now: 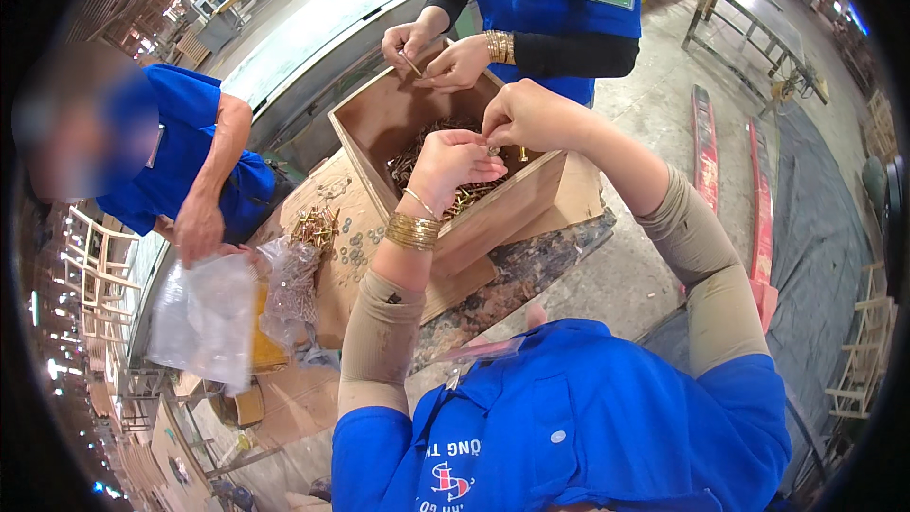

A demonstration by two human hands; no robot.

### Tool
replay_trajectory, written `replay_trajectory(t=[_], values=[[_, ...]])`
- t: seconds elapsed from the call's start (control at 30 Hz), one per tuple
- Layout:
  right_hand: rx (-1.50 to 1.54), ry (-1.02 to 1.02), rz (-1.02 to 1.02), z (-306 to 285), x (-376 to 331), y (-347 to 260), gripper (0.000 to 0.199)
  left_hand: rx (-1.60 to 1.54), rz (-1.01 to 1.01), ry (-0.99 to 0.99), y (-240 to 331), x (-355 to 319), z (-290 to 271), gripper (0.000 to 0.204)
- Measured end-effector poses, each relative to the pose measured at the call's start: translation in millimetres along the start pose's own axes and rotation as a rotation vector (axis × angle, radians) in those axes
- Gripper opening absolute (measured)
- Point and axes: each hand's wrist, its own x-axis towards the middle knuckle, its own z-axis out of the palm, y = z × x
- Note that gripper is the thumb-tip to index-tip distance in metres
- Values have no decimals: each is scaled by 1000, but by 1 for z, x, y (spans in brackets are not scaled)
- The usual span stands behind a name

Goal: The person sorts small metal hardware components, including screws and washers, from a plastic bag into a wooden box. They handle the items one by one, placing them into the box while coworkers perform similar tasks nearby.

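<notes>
My hands meet over an open wooden box (493, 233) that holds many loose metal bolts (424, 146). My left hand (455, 167) is turned palm up, its fingers bent and pressed together. From the right, my right hand (524, 118) reaches in with thumb and fingers pinched against the left fingertips. A small shiny metal piece (493, 151) shows between them, too small to name surely. Just under my right hand a brass-coloured bolt (522, 154) points downward; it appears held in the curled fingers.
Across the box a co-worker's hands (445, 62) hold a thin bolt-like piece. At left another person's hand (201, 226) is over a clear plastic bag (202, 318). Piled bolts (316, 228), scattered washers (353, 245) and a bag of fasteners (289, 284) lie on cardboard.
</notes>
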Motion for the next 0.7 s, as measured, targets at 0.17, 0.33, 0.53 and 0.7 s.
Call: replay_trajectory(t=[0.17, 0.33, 0.53, 0.7], values=[[78, 93, -24, 5, -6, 13, 15, 64, 105, -135, 0, 0, -5, 23], [1002, 419, 121, 40, -37, 25, 15, 371, -56, -18, -2, 4, -22, 19], [1738, 357, 345, 99, -109, 14, 9, 562, -210, -43, -19, 20, -50, 22], [1829, 231, 471, 159, -146, 19, 14, 658, -101, 14, -2, 9, -22, 26]])
